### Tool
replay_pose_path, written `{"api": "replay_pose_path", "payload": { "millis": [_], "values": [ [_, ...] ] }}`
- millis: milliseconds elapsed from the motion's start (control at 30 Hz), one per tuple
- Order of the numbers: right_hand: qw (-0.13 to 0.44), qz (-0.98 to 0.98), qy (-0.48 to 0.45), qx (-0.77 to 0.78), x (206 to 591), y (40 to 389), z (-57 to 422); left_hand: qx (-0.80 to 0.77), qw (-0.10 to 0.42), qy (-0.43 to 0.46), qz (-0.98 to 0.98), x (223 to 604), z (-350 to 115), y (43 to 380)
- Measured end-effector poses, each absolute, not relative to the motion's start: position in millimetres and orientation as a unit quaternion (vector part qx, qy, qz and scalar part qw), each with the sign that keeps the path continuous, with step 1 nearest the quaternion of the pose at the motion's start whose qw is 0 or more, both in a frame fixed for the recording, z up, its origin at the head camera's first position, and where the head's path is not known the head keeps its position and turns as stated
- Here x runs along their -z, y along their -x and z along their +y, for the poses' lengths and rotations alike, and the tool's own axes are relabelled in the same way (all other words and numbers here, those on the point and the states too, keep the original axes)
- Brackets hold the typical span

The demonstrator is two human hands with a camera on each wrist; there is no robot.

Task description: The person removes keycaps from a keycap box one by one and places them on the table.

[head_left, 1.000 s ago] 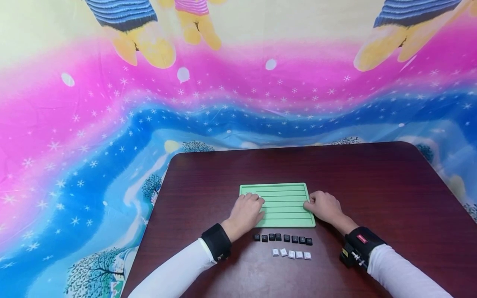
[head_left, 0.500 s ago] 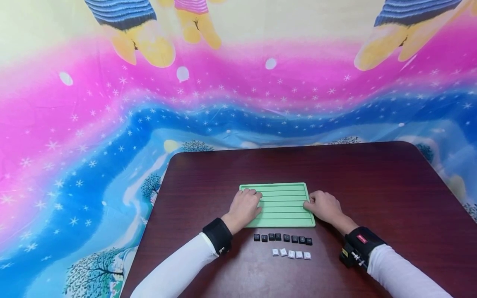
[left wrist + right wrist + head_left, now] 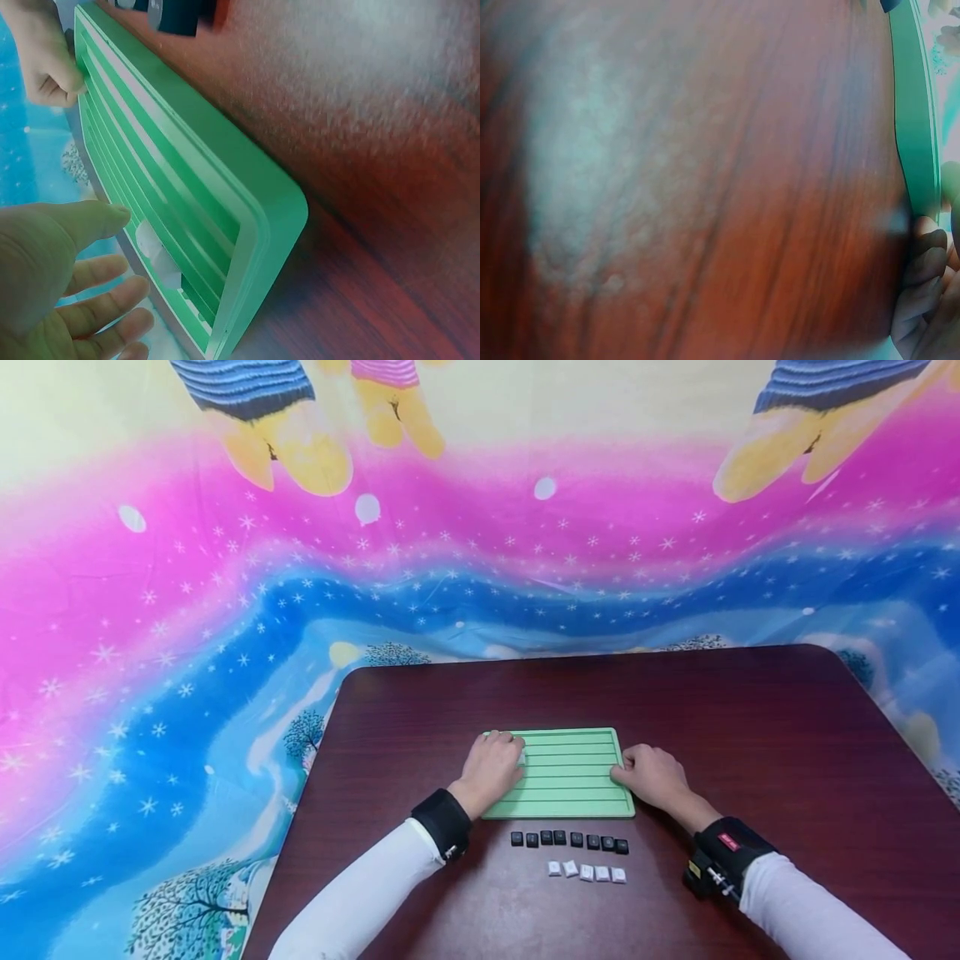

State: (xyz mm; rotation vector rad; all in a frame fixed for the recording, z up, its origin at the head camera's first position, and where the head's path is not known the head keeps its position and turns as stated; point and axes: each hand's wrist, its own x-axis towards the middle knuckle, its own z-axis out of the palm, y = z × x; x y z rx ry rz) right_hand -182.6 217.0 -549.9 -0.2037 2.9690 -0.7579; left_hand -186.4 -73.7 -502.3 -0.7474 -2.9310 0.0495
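A light green tray (image 3: 573,782) with raised parallel ridges lies on the table. My left hand (image 3: 490,767) hovers over its left end; in the left wrist view the thumb (image 3: 101,219) and fingers (image 3: 112,307) stand apart with nothing pinched. White keycaps (image 3: 160,255) sit in a groove close to those fingertips. My right hand (image 3: 654,775) grips the tray's right edge, thumb over the rim and curled fingers at its outer side, as the right wrist view shows the fingers (image 3: 922,281) at the tray's wall.
In front of the tray, a row of several black keycaps (image 3: 577,839) lies on the dark red-brown table (image 3: 420,718). Nearer still is a row of several white keycaps (image 3: 587,872). A colourful printed cloth (image 3: 480,543) hangs behind the table.
My left hand has shifted left and slightly away along the tray, uncovering more of its grooves. The right hand, tray and loose keycap rows have stayed put.
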Motion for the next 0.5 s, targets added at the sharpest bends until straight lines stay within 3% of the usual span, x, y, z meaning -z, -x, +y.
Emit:
{"api": "replay_pose_path", "payload": {
  "millis": [500],
  "values": [
    [0.034, 0.967, 0.067, 0.245, 551.4, 182.9, 217.2, -0.037, 0.039, 0.245, -0.968, 511.4, -69.3, 196.1]
  ]
}}
